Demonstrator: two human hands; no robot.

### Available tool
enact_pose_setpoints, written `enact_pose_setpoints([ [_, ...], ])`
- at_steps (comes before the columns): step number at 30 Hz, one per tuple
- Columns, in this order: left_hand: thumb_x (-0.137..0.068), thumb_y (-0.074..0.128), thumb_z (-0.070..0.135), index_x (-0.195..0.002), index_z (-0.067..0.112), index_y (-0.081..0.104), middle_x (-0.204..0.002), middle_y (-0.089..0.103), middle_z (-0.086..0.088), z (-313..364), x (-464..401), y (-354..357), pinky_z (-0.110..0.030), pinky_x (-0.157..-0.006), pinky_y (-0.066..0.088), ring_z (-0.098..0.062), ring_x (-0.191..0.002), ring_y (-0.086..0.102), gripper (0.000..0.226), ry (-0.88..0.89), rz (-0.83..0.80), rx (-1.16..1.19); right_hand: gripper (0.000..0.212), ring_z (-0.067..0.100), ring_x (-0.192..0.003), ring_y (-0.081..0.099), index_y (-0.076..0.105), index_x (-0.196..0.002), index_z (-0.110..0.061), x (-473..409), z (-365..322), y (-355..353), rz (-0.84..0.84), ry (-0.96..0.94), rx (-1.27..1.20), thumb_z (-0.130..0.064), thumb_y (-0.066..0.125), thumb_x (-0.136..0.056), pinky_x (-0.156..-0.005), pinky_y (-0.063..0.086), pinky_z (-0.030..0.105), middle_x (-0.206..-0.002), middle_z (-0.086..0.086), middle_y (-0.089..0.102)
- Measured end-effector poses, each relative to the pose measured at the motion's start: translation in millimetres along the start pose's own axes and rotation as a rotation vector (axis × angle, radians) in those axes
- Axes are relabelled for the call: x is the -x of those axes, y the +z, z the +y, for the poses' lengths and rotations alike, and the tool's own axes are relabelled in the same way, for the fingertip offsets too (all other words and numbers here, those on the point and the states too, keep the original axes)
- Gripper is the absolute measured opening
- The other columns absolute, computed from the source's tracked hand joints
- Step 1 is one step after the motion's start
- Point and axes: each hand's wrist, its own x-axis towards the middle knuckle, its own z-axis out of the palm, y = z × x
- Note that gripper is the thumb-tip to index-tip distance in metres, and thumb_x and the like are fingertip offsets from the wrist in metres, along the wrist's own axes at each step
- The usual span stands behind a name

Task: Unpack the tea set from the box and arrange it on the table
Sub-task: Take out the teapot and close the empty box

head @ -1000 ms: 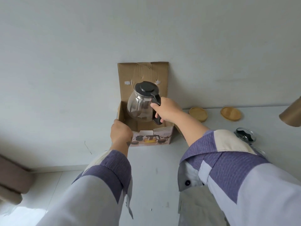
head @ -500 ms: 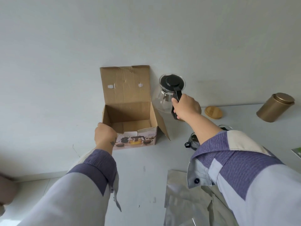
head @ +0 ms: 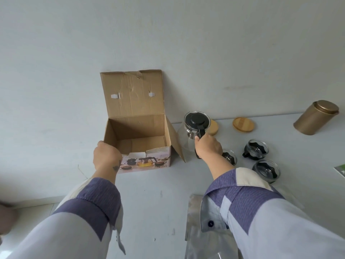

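Note:
An open cardboard box (head: 138,131) stands against the wall with its lid flap up, and its inside looks empty. My left hand (head: 106,156) grips its front left corner. My right hand (head: 208,147) is closed around the black handle of a glass teapot (head: 190,135) with a black lid, just right of the box and low over the white table (head: 158,193). Three small glass cups with black handles (head: 256,149) (head: 266,170) (head: 229,157) sit to the right of the teapot.
Two round wooden lids (head: 243,124) (head: 213,127) lie near the wall behind the teapot. A gold tin canister (head: 315,117) stands at the far right. Silver foil bags (head: 196,230) lie at the near edge, under my right sleeve. A green paper (head: 340,171) shows at the right border.
My right hand carried the teapot out of the box, over to the right and down toward the table. My left hand stayed on the box corner.

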Motion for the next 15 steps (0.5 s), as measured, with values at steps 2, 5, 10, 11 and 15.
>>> enact_pose_setpoints([
  [2, -0.087, 0.050, -0.008, -0.128, 0.001, 0.043, -0.121, 0.054, -0.023, -0.7, -1.5, 2.3, -0.045, -0.084, 0.049, -0.042, -0.105, 0.055, 0.043, 0.006, 0.006, 0.001, 0.041, 0.035, -0.114, 0.056, 0.047, -0.126, -0.008, -2.4, 3.7, 4.5, -0.004, 0.015, -0.004, -0.038, 0.040, -0.098, -0.090, 0.045, 0.039, -0.124, 0.015, 0.059],
  [5, -0.086, 0.049, -0.007, -0.128, 0.000, 0.043, -0.120, 0.054, -0.024, -1.3, -2.4, 3.8, -0.045, -0.083, 0.047, -0.043, -0.105, 0.055, 0.042, 0.004, 0.019, -0.001, 0.042, 0.036, -0.113, 0.057, 0.048, -0.126, -0.008, -5.1, 9.4, 9.8, -0.016, 0.035, -0.011, -0.038, 0.041, -0.097, -0.090, 0.046, 0.039, -0.122, 0.015, 0.060],
  [10, -0.087, 0.046, -0.006, -0.128, 0.000, 0.042, -0.122, 0.053, -0.024, -2.2, -1.7, 4.7, -0.047, -0.087, 0.046, -0.044, -0.108, 0.053, 0.042, 0.013, 0.039, -0.008, 0.040, 0.036, -0.113, 0.057, 0.051, -0.122, -0.007, -5.5, 13.4, 17.1, -0.044, 0.052, -0.029, -0.038, 0.041, -0.098, -0.089, 0.047, 0.040, -0.121, 0.015, 0.060],
  [11, -0.087, 0.046, -0.006, -0.129, 0.000, 0.042, -0.123, 0.053, -0.024, -1.9, -1.3, 4.6, -0.047, -0.087, 0.046, -0.044, -0.109, 0.053, 0.042, 0.012, 0.042, -0.005, 0.040, 0.036, -0.112, 0.057, 0.051, -0.121, -0.007, -5.7, 13.3, 17.3, -0.043, 0.051, -0.036, -0.038, 0.041, -0.098, -0.089, 0.047, 0.040, -0.121, 0.015, 0.060],
  [15, -0.088, 0.046, -0.006, -0.129, 0.000, 0.042, -0.123, 0.054, -0.024, -1.5, 0.0, 5.2, -0.046, -0.087, 0.046, -0.043, -0.108, 0.054, 0.041, 0.016, 0.051, -0.004, 0.041, 0.035, -0.112, 0.057, 0.053, -0.121, -0.008, -9.4, 13.0, 15.7, -0.058, 0.047, -0.045, -0.039, 0.043, -0.097, -0.088, 0.047, 0.039, -0.122, 0.015, 0.060],
])
